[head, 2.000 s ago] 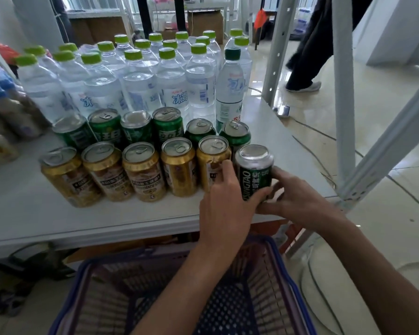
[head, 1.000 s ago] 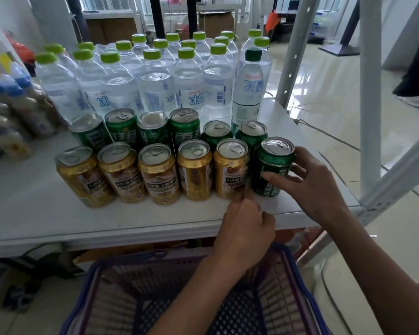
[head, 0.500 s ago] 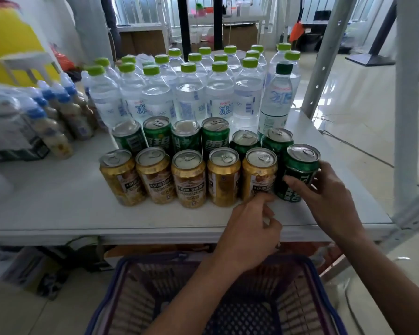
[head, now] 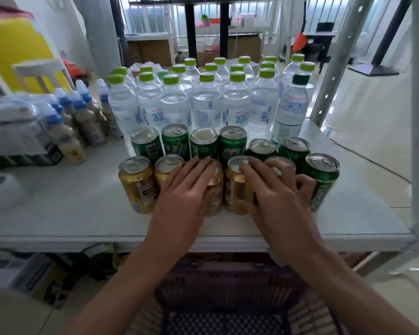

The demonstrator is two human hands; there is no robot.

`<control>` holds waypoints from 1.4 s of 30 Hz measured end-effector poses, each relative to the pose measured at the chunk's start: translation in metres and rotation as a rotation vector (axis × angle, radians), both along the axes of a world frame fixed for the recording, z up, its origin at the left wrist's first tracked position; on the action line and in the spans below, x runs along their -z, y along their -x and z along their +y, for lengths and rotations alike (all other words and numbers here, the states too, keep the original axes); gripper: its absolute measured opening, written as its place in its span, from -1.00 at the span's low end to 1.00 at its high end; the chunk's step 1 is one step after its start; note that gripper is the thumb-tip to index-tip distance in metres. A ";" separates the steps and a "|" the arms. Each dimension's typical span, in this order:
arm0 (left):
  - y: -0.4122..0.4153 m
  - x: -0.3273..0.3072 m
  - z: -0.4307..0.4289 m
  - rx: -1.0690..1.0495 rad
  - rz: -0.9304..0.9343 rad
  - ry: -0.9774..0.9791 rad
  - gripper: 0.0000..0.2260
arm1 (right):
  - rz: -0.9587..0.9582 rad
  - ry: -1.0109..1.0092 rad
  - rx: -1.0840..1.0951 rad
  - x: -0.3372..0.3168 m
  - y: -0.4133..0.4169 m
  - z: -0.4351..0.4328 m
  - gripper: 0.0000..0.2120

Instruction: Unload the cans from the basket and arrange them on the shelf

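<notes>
Twelve cans in two rows on the white shelf [head: 58,213]. At the right end of the front row, one end green can [head: 322,182], upright, lettered down its side. In a line to the left of it, side by side, five gold cans [head: 136,187]. Behind it and leftward, a back row of six green cans [head: 176,143], so seven green in all.

Further behind it, a block of clear water bottles [head: 206,102] with light green caps, about eighteen, the rear ones hard to count. Directly behind it, one dark-capped bottle [head: 292,110]. Far to its left, a blurred cluster of blue-capped bottles [head: 82,117], number unclear, and one white paper roll [head: 3,189].

Fingers of the left hand [head: 186,192] straight and together, laid flat over the third gold can from the left, two gold cans between it and the end green can, gripping nothing. Fingers of the right hand [head: 276,197] spread and loosely extended over the tops of the two gold cans nearest the end green can, little finger bent just beside it, no clear grasp.

Below the end green can and nearer the camera, under the shelf edge, one dark blue basket [head: 228,286], blurred.
</notes>
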State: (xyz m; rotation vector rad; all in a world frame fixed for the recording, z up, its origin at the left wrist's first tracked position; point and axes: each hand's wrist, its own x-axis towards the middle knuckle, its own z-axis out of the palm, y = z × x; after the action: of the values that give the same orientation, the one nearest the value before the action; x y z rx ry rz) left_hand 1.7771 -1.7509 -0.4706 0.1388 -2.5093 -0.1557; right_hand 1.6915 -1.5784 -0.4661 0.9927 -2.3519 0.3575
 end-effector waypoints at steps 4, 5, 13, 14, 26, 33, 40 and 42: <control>0.001 0.000 -0.013 0.096 -0.008 -0.041 -0.60 | -0.083 0.059 -0.072 -0.006 0.010 0.003 -0.57; 0.000 -0.001 -0.015 0.116 -0.014 -0.044 -0.60 | -0.098 0.061 -0.105 -0.007 0.014 0.005 -0.59; -0.009 0.000 -0.028 0.022 -0.013 -0.004 -0.49 | -0.155 0.108 -0.194 -0.003 0.041 0.027 -0.44; -0.010 0.001 -0.030 0.012 -0.023 -0.010 -0.47 | -0.149 0.123 -0.166 0.001 0.040 0.030 -0.41; -0.014 0.003 -0.041 0.110 0.076 -0.078 -0.53 | -0.183 0.081 -0.296 0.004 0.050 0.051 -0.40; -0.019 -0.011 -0.056 0.110 0.141 -0.090 -0.56 | -0.044 0.314 -0.065 -0.003 0.055 0.065 -0.67; -0.025 -0.001 -0.085 -0.153 0.040 -0.062 -0.48 | -0.171 0.356 -0.066 0.008 0.064 0.077 -0.63; -0.025 0.003 -0.092 -0.081 0.062 -0.098 -0.50 | -0.191 0.348 -0.113 0.008 0.068 0.080 -0.62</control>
State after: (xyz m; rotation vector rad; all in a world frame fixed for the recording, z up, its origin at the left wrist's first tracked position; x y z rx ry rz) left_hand 1.8026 -1.8430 -0.4738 0.2711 -2.4309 -0.2457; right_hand 1.6232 -1.4986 -0.4742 0.9570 -2.2930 0.9069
